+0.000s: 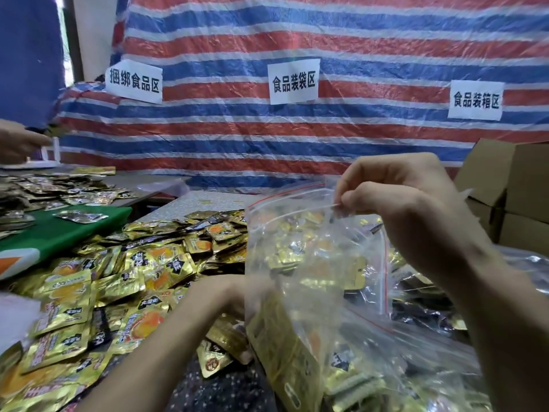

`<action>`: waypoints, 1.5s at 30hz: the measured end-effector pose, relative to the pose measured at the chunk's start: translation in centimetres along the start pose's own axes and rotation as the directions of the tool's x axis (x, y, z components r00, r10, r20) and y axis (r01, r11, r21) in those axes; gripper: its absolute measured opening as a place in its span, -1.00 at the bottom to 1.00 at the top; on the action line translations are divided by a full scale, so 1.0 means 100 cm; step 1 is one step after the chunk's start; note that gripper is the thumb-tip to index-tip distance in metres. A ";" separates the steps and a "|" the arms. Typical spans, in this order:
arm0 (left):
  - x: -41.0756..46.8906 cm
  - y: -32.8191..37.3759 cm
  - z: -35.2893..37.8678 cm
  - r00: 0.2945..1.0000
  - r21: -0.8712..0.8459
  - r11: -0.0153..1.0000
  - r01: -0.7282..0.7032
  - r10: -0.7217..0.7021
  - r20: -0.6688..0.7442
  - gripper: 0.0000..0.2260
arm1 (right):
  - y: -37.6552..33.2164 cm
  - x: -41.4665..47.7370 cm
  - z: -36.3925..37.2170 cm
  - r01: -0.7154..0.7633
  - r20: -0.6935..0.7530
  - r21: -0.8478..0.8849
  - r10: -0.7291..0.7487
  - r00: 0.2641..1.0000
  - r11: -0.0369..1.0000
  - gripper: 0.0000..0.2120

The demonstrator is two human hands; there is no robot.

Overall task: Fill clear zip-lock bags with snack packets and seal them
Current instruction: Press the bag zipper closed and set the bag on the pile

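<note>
At the centre of the head view, a clear zip-lock bag (pixel 312 263) is held up above a table (pixel 202 200) heaped with snack packets (pixel 133 278). The bag's mouth is edged by a thin red line. Its upper rim is pinched between the thumb and curled fingers of the right hand (pixel 401 197). The left hand (pixel 237 295) is seen at the bag's lower left edge, with its fingers blurred behind the plastic. Whether anything is grasped by it cannot be told. Low inside the bag a large gold packet (pixel 285 352) is seen on edge, and more gold packets are gathered beside it at the bottom.

Left of the bag the loose packets are spread in a heap. They are gold foil with an orange picture and a black label, whose white characters are too blurred to be read. Right of the bag, darker packets (pixel 421 310) are piled.

Behind the bag a tarpaulin (pixel 297 40) striped red, blue and white is hung, and three white paper signs are fixed to it. Above and left of the bag, the left sign (pixel 134 81) reads "捆绑食品区". Straight above the bag, the middle sign (pixel 294 81) reads "食品装袋区". Above and right of it, the right sign (pixel 475 100) reads "食品装箱区".

Cardboard boxes (pixel 511 185) are stacked to the right of the bag. Far to its left a green board (pixel 68 230) is laid, and another person's hand (pixel 17 141) is seen at the frame's edge.
</note>
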State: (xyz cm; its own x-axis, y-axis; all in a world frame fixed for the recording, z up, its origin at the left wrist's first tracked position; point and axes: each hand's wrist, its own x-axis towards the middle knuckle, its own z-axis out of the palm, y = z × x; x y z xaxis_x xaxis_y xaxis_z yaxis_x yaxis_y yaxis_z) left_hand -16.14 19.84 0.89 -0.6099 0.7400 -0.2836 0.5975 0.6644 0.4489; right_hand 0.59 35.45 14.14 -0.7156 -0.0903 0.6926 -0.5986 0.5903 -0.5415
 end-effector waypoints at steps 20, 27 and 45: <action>-0.112 0.015 -0.083 0.427 -0.400 0.788 -0.467 -0.196 -0.883 -0.82 | 0.005 -0.003 0.014 0.019 0.162 -0.093 -0.004 0.987 0.996 -0.81; -0.141 0.066 -0.083 0.141 -0.233 0.660 -0.715 -0.190 -0.972 -0.89 | 0.004 -0.003 0.016 0.013 0.165 -0.065 -0.002 0.986 0.998 -0.82; -0.122 0.101 -0.059 0.746 -0.122 0.979 -0.163 0.042 -0.665 -0.30 | 0.016 0.000 0.015 0.034 -0.082 -0.062 -0.039 0.996 0.997 -0.89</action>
State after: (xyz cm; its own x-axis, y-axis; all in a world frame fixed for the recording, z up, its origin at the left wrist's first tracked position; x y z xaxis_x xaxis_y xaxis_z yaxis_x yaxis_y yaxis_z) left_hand -5.69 16.91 13.93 -0.7761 0.5100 0.3708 0.6211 0.5168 0.5892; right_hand -0.96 35.18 12.55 -0.6598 -0.0475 0.7499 -0.5991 0.6358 -0.4868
